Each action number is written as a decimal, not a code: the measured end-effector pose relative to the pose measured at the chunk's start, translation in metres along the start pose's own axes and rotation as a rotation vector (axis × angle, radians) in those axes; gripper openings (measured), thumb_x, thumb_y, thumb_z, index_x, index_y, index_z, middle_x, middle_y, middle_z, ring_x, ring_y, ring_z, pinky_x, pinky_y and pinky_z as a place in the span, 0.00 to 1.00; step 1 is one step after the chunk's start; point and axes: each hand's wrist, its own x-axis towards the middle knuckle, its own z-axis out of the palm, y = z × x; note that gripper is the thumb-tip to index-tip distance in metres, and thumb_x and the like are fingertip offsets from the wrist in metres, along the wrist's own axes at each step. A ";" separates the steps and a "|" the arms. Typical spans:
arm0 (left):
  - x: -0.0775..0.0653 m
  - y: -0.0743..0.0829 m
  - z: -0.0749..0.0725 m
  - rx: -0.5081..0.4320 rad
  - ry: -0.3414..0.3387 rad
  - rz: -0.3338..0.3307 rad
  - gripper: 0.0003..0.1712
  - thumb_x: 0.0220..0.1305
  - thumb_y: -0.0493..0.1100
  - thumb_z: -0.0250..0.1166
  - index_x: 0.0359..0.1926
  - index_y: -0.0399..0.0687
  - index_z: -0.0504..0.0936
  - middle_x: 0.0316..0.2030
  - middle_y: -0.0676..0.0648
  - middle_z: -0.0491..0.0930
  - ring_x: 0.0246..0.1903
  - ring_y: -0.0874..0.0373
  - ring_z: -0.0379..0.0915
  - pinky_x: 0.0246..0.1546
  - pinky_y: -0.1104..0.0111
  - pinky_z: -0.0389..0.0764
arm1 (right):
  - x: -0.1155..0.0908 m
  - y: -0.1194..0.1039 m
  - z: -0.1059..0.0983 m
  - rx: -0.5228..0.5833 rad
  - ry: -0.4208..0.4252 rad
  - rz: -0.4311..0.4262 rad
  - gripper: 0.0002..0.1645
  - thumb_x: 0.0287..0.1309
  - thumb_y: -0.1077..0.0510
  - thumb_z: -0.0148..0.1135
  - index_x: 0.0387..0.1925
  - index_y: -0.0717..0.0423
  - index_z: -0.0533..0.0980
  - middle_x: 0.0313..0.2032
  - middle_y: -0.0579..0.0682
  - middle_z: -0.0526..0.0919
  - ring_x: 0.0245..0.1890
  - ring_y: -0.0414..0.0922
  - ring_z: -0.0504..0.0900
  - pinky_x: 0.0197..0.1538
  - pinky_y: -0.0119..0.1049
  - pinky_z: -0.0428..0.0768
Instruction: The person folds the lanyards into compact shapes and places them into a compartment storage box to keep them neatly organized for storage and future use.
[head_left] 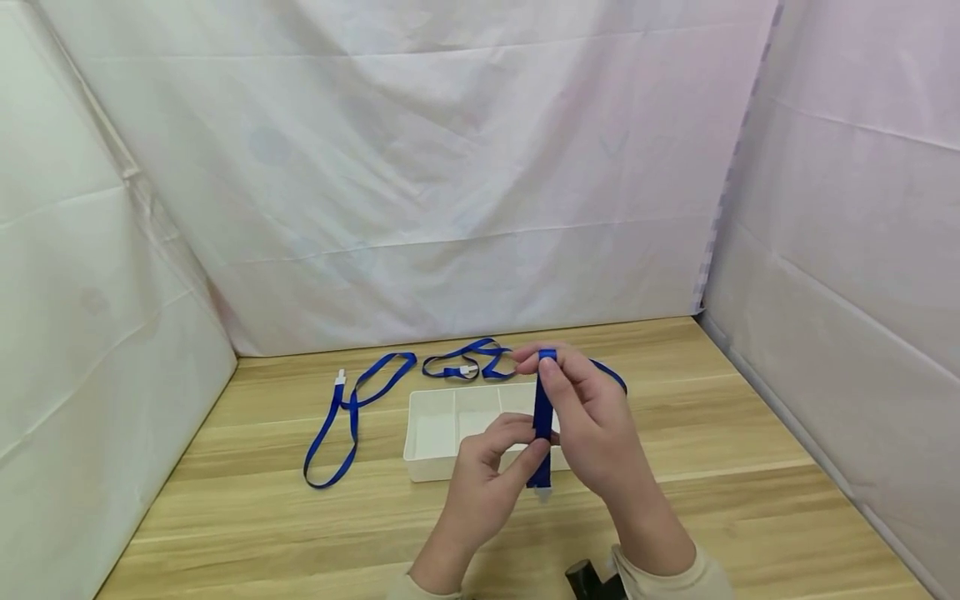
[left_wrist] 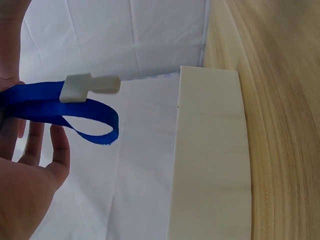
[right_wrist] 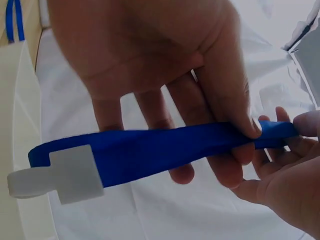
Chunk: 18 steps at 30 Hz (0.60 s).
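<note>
Both hands hold a folded blue lanyard (head_left: 543, 408) upright in front of the tray. The right hand (head_left: 596, 421) pinches its folded top between thumb and fingers. Lower down, the left hand (head_left: 483, 483) pinches the strap between thumb and fingertips. A white plastic clip (right_wrist: 77, 175) hangs at the lanyard's bottom end, beside a loop of strap (left_wrist: 102, 137). Behind the hands stands a white compartment tray (head_left: 431, 471), its right part hidden by the hands and the strap.
Another blue lanyard (head_left: 352, 404) with a white clip lies left of the tray. Behind the tray lies one more blue lanyard (head_left: 480, 346); a blue strap (head_left: 611, 375) shows past the right hand. A black object (head_left: 583, 577) is by the right sleeve. White cloth (head_left: 450, 167) encloses the wooden table (head_left: 247, 533).
</note>
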 end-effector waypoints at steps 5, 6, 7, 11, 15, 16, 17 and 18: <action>-0.001 0.002 0.000 0.009 0.000 -0.026 0.10 0.79 0.34 0.60 0.46 0.39 0.89 0.44 0.38 0.90 0.52 0.57 0.84 0.59 0.64 0.85 | -0.001 0.007 0.000 -0.066 0.004 -0.126 0.15 0.82 0.63 0.49 0.44 0.59 0.83 0.45 0.54 0.90 0.56 0.36 0.85 0.60 0.26 0.80; 0.000 0.003 0.000 0.003 -0.001 -0.029 0.10 0.79 0.34 0.60 0.46 0.39 0.89 0.43 0.38 0.90 0.52 0.57 0.84 0.60 0.64 0.84 | -0.001 0.007 -0.001 -0.066 0.004 -0.121 0.16 0.82 0.63 0.49 0.44 0.59 0.84 0.44 0.53 0.90 0.57 0.36 0.84 0.60 0.26 0.80; 0.000 0.003 0.001 -0.005 -0.002 -0.030 0.10 0.79 0.34 0.60 0.46 0.38 0.89 0.43 0.37 0.90 0.52 0.57 0.84 0.60 0.65 0.84 | -0.001 0.006 -0.001 -0.066 0.005 -0.112 0.16 0.82 0.63 0.49 0.44 0.59 0.84 0.43 0.53 0.89 0.56 0.35 0.84 0.58 0.26 0.80; 0.000 0.004 0.001 -0.038 -0.008 -0.026 0.09 0.78 0.33 0.61 0.46 0.35 0.88 0.42 0.34 0.89 0.51 0.57 0.84 0.59 0.65 0.84 | 0.000 0.002 -0.004 -0.034 -0.007 -0.056 0.17 0.83 0.60 0.49 0.45 0.58 0.85 0.42 0.51 0.89 0.54 0.36 0.85 0.54 0.28 0.80; 0.002 0.005 0.002 -0.028 0.000 -0.039 0.06 0.76 0.34 0.64 0.46 0.39 0.88 0.42 0.37 0.90 0.51 0.57 0.85 0.60 0.65 0.84 | 0.003 -0.001 -0.006 0.014 -0.046 -0.015 0.19 0.84 0.57 0.48 0.46 0.59 0.85 0.44 0.50 0.90 0.54 0.39 0.85 0.56 0.29 0.80; 0.004 0.006 0.002 -0.022 0.004 -0.050 0.06 0.76 0.34 0.64 0.46 0.40 0.88 0.43 0.38 0.90 0.52 0.57 0.85 0.61 0.64 0.84 | 0.003 -0.002 -0.007 0.025 -0.056 -0.007 0.19 0.84 0.57 0.48 0.47 0.60 0.85 0.44 0.50 0.90 0.55 0.39 0.85 0.57 0.29 0.80; 0.005 0.007 0.002 -0.019 0.008 -0.059 0.06 0.76 0.35 0.65 0.45 0.41 0.88 0.44 0.39 0.90 0.53 0.57 0.85 0.61 0.64 0.84 | 0.004 -0.002 -0.007 0.035 -0.066 0.000 0.20 0.84 0.57 0.47 0.47 0.60 0.85 0.44 0.50 0.90 0.55 0.40 0.85 0.58 0.30 0.80; 0.006 0.007 0.003 -0.014 0.013 -0.066 0.05 0.76 0.35 0.65 0.45 0.42 0.88 0.45 0.40 0.90 0.53 0.57 0.85 0.62 0.64 0.84 | 0.004 -0.002 -0.007 0.043 -0.073 0.006 0.20 0.85 0.57 0.47 0.47 0.60 0.85 0.44 0.50 0.90 0.55 0.40 0.85 0.58 0.30 0.80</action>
